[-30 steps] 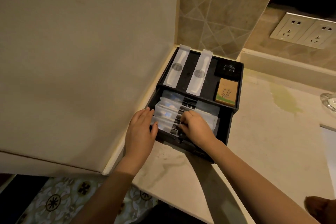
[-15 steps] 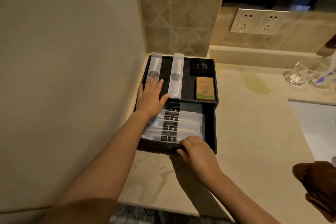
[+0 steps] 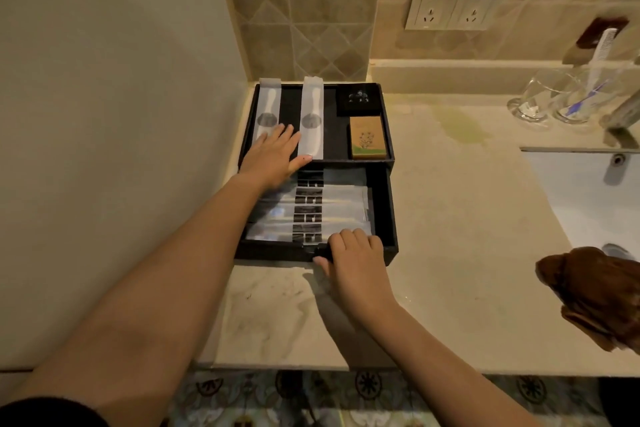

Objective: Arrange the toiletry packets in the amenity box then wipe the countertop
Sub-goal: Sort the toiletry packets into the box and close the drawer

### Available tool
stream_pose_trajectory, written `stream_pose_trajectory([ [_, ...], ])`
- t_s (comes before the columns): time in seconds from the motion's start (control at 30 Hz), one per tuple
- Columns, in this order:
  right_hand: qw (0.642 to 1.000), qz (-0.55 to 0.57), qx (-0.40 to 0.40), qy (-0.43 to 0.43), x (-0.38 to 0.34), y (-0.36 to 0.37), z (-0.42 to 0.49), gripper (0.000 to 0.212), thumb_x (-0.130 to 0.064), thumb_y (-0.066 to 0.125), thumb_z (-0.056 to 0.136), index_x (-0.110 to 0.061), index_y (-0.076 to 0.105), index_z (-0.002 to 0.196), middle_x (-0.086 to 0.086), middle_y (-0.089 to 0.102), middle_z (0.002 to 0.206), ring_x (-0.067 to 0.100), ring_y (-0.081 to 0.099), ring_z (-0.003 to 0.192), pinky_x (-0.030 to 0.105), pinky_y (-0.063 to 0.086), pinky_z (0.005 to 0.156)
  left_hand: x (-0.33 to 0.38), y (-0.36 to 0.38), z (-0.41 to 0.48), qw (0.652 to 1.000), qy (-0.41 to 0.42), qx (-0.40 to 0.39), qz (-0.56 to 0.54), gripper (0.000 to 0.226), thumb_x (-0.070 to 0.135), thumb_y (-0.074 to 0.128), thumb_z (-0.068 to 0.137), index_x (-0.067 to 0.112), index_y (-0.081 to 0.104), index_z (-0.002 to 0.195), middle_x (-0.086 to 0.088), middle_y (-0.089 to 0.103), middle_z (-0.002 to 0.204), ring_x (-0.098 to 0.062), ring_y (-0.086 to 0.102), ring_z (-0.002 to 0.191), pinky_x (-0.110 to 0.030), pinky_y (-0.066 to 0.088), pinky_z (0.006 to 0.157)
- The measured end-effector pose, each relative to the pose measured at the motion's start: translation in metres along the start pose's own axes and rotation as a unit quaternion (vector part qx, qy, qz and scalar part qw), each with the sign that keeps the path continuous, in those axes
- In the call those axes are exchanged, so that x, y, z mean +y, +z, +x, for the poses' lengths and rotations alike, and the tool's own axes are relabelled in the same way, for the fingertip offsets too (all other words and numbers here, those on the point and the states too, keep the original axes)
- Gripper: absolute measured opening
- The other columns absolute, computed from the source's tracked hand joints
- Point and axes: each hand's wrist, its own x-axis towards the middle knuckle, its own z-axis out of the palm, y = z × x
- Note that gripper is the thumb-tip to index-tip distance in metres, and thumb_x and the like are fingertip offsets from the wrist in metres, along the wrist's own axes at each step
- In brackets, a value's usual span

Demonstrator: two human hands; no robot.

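Note:
A black amenity box [image 3: 388, 152] sits in the countertop's back left corner with its lower drawer [image 3: 384, 204] pulled out. Several clear toiletry packets [image 3: 343, 204] with black labels lie side by side in the drawer. On the top tray lie two long white packets [image 3: 312, 104], a small black box [image 3: 358, 99] and a tan soap box [image 3: 367, 137]. My left hand [image 3: 272, 158] rests flat, fingers spread, on the tray's front left. My right hand [image 3: 353, 253] grips the drawer's front edge at its knob.
The beige stone countertop [image 3: 450, 218] runs right to a white sink [image 3: 595, 198]. A brown cloth [image 3: 595, 291] lies bunched at the right edge. Glass tumblers [image 3: 543, 97] with a toothbrush stand at the back right, under wall sockets [image 3: 453, 5]. A wall closes the left side.
My left hand left the drawer packets and settled flat on the top tray. My right hand moved from the packets to the drawer's front edge. The view shifted right.

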Motion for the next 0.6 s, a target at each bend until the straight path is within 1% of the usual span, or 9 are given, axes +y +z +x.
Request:
stream_pose_trajectory([
  [0.1,1.0,0.002,0.017,0.019,-0.002,0.005,-0.001,0.032,-0.044,0.066,0.078,-0.014,0.057,0.079,0.003,0.061,0.077,0.024,0.056,0.074,0.035,0.045,0.067,-0.003,0.003,0.0,1.0,0.008,0.003,0.002,0.067,0.053,0.023,0.094,0.014,0.015,0.147,-0.011,0.013,0.158,-0.024,0.009,0.145,-0.043,0.009,0.115],
  [0.23,0.998,-0.022,0.045,0.048,-0.007,0.014,0.0,0.034,-0.049,0.066,0.077,-0.016,0.057,0.075,-0.001,0.061,0.074,0.021,0.056,0.071,0.033,0.046,0.067,-0.002,0.005,0.001,1.0,0.011,0.007,0.009,0.071,0.057,0.024,0.092,0.013,0.013,0.148,-0.012,0.012,0.158,-0.024,0.009,0.145,-0.044,0.009,0.116],
  [0.27,0.997,-0.031,0.054,0.05,-0.007,0.017,0.0,0.035,-0.05,0.065,0.076,-0.017,0.057,0.074,-0.001,0.06,0.072,0.021,0.056,0.069,0.034,0.044,0.068,-0.002,0.006,0.002,1.0,0.01,0.011,0.009,0.071,0.057,0.025,0.092,0.013,0.013,0.148,-0.012,0.013,0.158,-0.024,0.01,0.145,-0.043,0.009,0.116],
  [0.33,0.995,-0.041,0.072,0.049,-0.006,0.02,0.002,0.036,-0.051,0.062,0.075,-0.016,0.056,0.071,-0.001,0.059,0.069,0.022,0.056,0.066,0.033,0.033,0.07,-0.002,0.007,0.002,1.0,0.01,0.017,0.009,0.071,0.057,0.025,0.092,0.013,0.014,0.148,-0.011,0.013,0.158,-0.024,0.011,0.145,-0.043,0.01,0.116],
  [0.4,0.994,-0.043,0.091,0.038,-0.004,0.023,0.003,0.037,-0.051,0.059,0.075,-0.015,0.055,0.068,0.0,0.058,0.067,0.022,0.055,0.064,0.033,0.026,0.068,-0.002,0.008,0.003,1.0,0.01,0.022,0.009,0.072,0.057,0.025,0.092,0.014,0.015,0.147,-0.011,0.014,0.158,-0.024,0.011,0.145,-0.043,0.01,0.115],
  [0.6,0.99,-0.023,0.134,0.028,-0.005,0.023,0.006,0.039,-0.051,0.054,0.076,-0.014,0.054,0.066,0.0,0.056,0.064,0.023,0.053,0.061,0.033,0.026,0.067,-0.004,0.009,0.006,1.0,0.012,0.022,0.006,0.072,0.058,0.025,0.091,0.014,0.015,0.147,-0.01,0.014,0.158,-0.023,0.011,0.145,-0.043,0.01,0.115],
])
